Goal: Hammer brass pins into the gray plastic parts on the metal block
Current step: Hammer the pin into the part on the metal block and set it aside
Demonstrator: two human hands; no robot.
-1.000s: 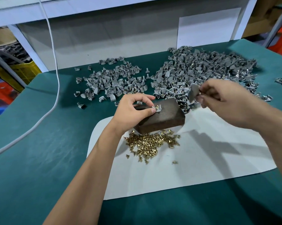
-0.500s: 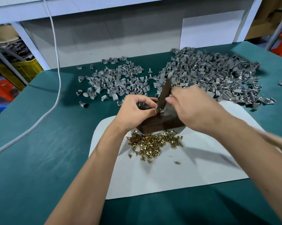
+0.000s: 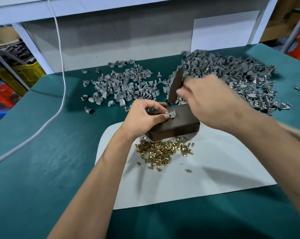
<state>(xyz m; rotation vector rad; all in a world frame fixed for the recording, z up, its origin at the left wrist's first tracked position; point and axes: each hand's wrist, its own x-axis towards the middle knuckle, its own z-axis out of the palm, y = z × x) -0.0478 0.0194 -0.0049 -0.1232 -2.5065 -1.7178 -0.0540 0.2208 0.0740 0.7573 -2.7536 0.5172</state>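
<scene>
- The striking step was judged to be in hand; the next blow would need to land squarely on the pin, clear of the pinching fingertips.
- A loose heap of brass pins was seen on the white sheet, just in front of the metal block.
- 1 gray plastic part was pinched by the left hand on top of the block; it looked small, pale and angular, with a brass glint in it.
- A dark flat striker was gripped by the blurred right hand, raised just behind the block.
- 2 piles were spread beyond the block: the smaller gray pile and the larger gray pile.
</scene>
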